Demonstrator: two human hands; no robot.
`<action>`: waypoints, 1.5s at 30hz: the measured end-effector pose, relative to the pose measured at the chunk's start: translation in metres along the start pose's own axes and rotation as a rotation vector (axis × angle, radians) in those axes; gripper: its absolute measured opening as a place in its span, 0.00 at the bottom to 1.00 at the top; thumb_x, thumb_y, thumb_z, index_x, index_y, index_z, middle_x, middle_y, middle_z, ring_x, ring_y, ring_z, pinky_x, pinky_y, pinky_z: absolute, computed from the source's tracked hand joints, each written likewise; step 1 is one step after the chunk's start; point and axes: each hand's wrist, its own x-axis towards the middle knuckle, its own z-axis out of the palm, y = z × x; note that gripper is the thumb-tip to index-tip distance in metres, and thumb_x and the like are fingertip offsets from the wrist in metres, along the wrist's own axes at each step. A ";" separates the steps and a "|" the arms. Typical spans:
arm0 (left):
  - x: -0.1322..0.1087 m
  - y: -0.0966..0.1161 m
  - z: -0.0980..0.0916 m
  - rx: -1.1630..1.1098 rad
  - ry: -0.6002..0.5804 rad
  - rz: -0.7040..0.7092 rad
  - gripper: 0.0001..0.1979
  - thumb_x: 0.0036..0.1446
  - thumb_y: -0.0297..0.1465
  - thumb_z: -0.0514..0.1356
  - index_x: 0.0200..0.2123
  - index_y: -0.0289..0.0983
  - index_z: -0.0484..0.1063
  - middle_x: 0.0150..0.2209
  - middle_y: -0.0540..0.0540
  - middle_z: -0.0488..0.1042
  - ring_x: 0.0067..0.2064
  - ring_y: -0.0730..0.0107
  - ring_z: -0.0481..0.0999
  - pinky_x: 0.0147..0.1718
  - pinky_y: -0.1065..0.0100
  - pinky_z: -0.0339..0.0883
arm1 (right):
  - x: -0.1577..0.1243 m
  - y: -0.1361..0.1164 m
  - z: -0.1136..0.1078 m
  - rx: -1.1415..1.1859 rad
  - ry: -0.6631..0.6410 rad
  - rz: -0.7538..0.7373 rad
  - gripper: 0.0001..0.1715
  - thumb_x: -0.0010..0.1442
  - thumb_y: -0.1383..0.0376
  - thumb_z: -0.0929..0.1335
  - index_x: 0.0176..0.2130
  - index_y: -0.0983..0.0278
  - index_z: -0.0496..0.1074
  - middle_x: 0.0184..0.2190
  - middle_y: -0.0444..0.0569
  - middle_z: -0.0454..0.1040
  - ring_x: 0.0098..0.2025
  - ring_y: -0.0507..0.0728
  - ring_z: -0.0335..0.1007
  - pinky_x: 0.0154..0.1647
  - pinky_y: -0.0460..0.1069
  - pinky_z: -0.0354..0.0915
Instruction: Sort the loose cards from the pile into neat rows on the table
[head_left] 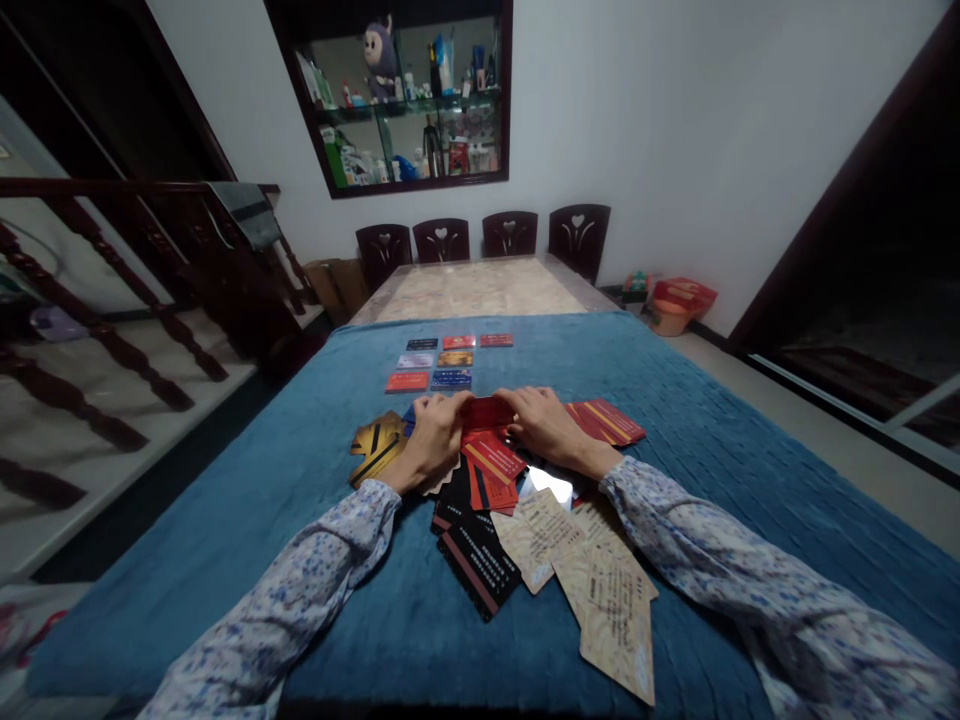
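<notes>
Between my two hands is a red card, held upright at its side edges. My left hand pinches its left end, and my right hand grips the right end. Below them spreads a loose pile: red cards, black cards with a stripe and beige printed cards. Gold cards lie fanned by my left wrist. More red cards fan out beyond my right hand. A bright glare hides one card's face in the pile.
Several cards lie in short rows farther up the blue cloth, among them a dark blue card and a gold card. Dark chairs stand at the table's far end. A wooden railing runs along the left.
</notes>
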 end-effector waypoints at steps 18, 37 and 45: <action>-0.002 -0.006 -0.008 0.082 0.007 0.057 0.30 0.58 0.24 0.57 0.65 0.34 0.63 0.56 0.35 0.76 0.57 0.50 0.70 0.57 0.49 0.57 | 0.001 -0.004 -0.001 -0.047 0.077 0.005 0.32 0.66 0.62 0.68 0.65 0.73 0.64 0.51 0.65 0.79 0.48 0.66 0.69 0.47 0.56 0.57; 0.002 -0.022 -0.022 0.232 -0.100 0.084 0.30 0.58 0.25 0.59 0.64 0.34 0.65 0.59 0.32 0.71 0.60 0.46 0.69 0.57 0.47 0.58 | 0.021 -0.010 -0.023 -0.023 -0.144 0.084 0.28 0.63 0.59 0.73 0.59 0.67 0.70 0.48 0.59 0.77 0.51 0.64 0.68 0.45 0.54 0.62; 0.007 -0.042 -0.036 0.250 -0.179 0.059 0.32 0.56 0.25 0.60 0.65 0.36 0.64 0.58 0.33 0.70 0.61 0.46 0.68 0.57 0.47 0.58 | 0.046 -0.015 -0.019 0.029 -0.198 0.056 0.26 0.63 0.56 0.73 0.57 0.65 0.73 0.49 0.60 0.75 0.51 0.65 0.66 0.46 0.55 0.63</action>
